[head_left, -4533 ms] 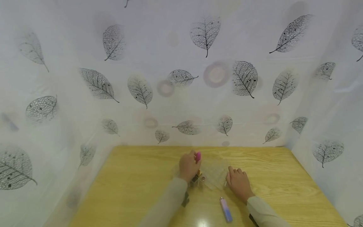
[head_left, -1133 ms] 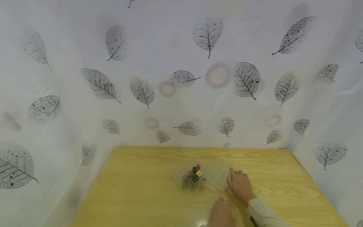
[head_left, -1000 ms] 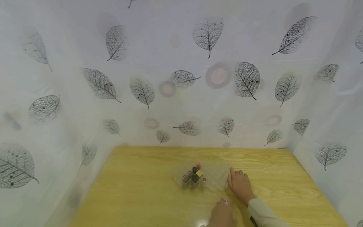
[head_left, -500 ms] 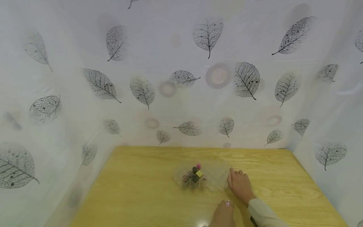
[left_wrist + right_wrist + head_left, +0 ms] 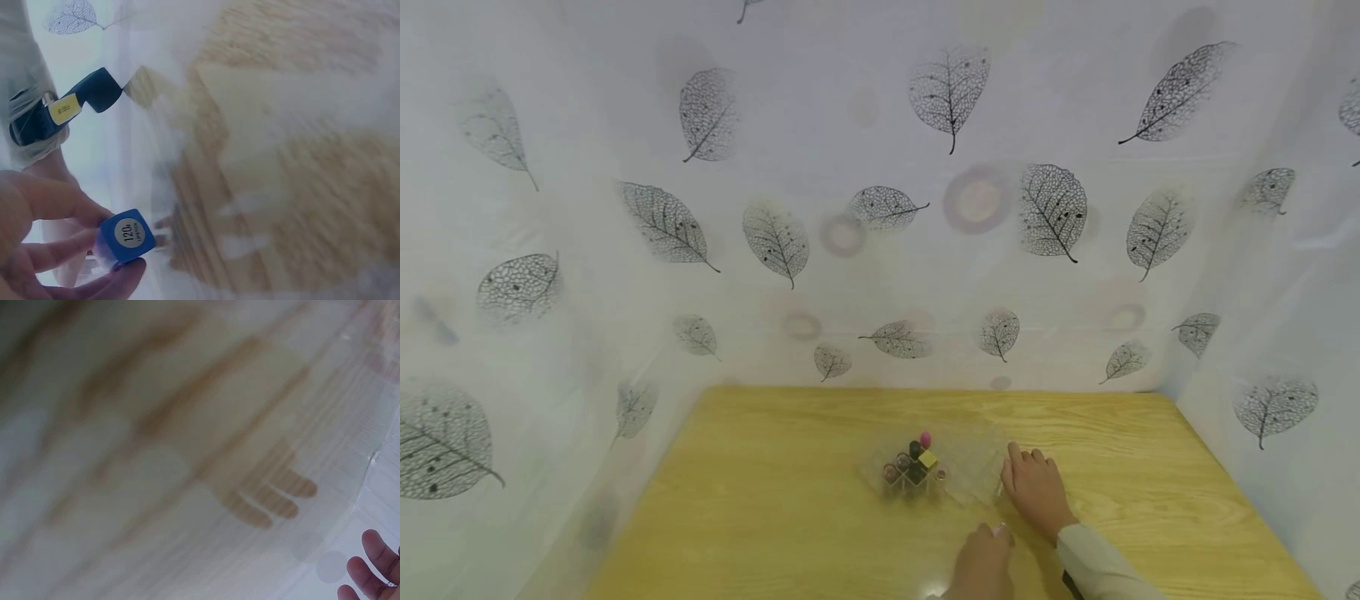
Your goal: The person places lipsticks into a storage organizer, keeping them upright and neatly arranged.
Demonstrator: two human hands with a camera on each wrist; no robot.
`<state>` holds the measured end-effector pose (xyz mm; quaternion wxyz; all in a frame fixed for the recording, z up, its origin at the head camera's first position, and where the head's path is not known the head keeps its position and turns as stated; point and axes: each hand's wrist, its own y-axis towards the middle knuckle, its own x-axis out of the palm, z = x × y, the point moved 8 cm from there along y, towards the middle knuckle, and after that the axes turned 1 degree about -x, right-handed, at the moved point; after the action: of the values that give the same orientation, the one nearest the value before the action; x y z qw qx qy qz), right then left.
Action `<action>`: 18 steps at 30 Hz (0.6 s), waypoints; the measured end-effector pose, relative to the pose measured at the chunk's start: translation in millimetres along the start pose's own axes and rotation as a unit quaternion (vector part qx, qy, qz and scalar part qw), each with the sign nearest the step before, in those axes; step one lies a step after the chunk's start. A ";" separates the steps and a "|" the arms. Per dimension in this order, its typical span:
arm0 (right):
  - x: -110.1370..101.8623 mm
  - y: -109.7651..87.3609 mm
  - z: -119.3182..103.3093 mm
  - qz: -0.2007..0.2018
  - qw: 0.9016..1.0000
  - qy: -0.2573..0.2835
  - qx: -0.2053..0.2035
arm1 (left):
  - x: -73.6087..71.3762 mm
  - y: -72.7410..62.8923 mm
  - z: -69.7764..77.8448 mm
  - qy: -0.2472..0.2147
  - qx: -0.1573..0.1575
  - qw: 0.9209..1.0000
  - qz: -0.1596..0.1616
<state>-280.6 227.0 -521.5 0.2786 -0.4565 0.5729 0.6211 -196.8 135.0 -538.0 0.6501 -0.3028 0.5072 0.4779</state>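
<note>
My left hand is low in the head view, near the front of the table. Between thumb and fingers it pinches a lipstick, whose square blue end with a "120" label faces the left wrist camera. Only the tip of that tube shows from above. My right hand rests at the right edge of a clear compartmented organizer, its fingers loosely extended. Several cosmetics stand in the organizer's left part, among them a pink-topped one, a yellow square-topped one and dark-capped ones.
The wooden table has a shiny surface that reflects the hands. A white leaf-printed sheet hangs behind it and along both sides. A dark wrist strap shows in the left wrist view.
Earlier my left hand held a pink-topped item over the organizer while the lipstick lay on the table. Now the pink one stands there and the left hand holds the lipstick. The right hand barely moved.
</note>
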 end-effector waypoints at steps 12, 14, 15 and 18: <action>0.7 -0.4 0.7 0.010 1.000 -0.007 -0.002 | -61.1 6.3 -17.9 -0.167 0.023 0.980 0.110; -0.2 -0.3 -0.1 0.015 1.000 -0.006 -0.007 | -73.3 8.7 -20.9 -0.190 0.022 0.973 0.130; -0.5 -0.3 -0.2 0.016 1.000 -0.007 -0.008 | -78.5 10.3 -22.9 -0.205 0.019 0.969 0.135; -1.2 0.2 0.0 0.019 1.000 -0.007 -0.008 | -90.7 16.5 -29.4 -0.263 0.008 0.954 0.143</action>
<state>-280.3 227.1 -520.3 0.2667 -0.4435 0.5745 0.6341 -225.6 86.6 -459.3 0.6876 -0.0857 0.3603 0.6246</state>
